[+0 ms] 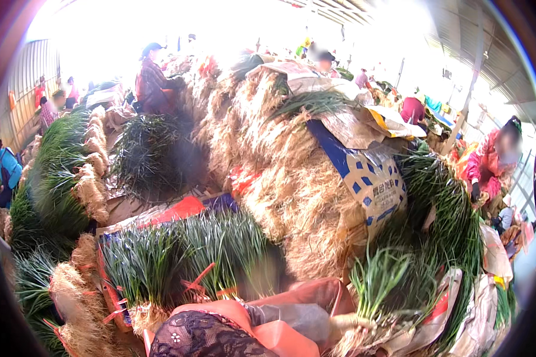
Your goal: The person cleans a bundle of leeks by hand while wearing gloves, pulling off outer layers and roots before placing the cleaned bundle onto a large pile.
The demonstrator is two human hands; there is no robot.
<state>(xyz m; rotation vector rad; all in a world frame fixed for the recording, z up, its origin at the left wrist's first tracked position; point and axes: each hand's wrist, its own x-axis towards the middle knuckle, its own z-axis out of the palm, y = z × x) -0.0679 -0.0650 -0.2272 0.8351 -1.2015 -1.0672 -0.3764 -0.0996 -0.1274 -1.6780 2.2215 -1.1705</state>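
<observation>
My right hand [352, 323], in a grey sleeve, reaches to the right along the bottom of the view. Its fingers are closed round the pale base of a bunch of green onions [378, 279], or very similar stalks. The leaves point up and tan roots hang below the hand. A black lace garment [202, 338] and an orange-red apron [283, 338] cover my body beside that arm. My left hand does not show. Just beyond the apron stand upright tied bunches of the same greens [190, 256], with red ties near their bases.
A tall heap of tan roots [298, 190] fills the middle, partly covered by a blue and white sack [372, 178]. Long greens [446, 220] drape at right beside a person in pink [487, 163]. Rows of rooted bunches [56, 172] run along the left; another person [155, 83] works behind.
</observation>
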